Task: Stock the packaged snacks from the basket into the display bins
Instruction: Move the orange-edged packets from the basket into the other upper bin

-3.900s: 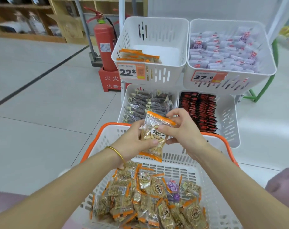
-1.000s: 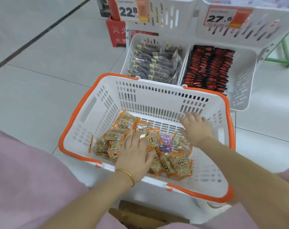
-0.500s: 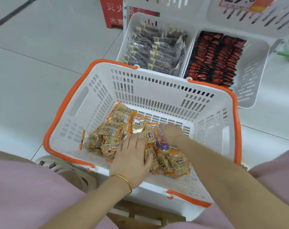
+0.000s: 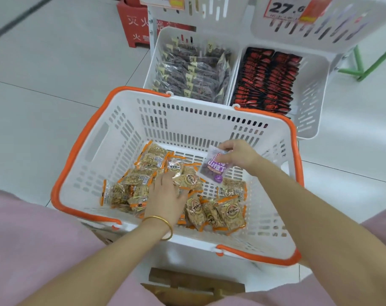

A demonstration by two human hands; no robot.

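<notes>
**risk note: odd packet lifted from the basket**

my right hand [image 4: 236,154] pinches the purple packet [image 4: 214,167] by its top edge, just above the orange-trimmed packets [image 4: 227,212] on the basket [image 4: 187,127] floor. the grip is thin, so the slick film may slip back into the pile. my left hand [image 4: 165,195] lies flat on the orange packets, fingers relaxed. neither the dark-packet bin [image 4: 153,60] nor the red-packet bin [image 4: 311,91] shows a purple label, so misfiling is likely. the basket's far wall stands between my hands and the bins.
</notes>
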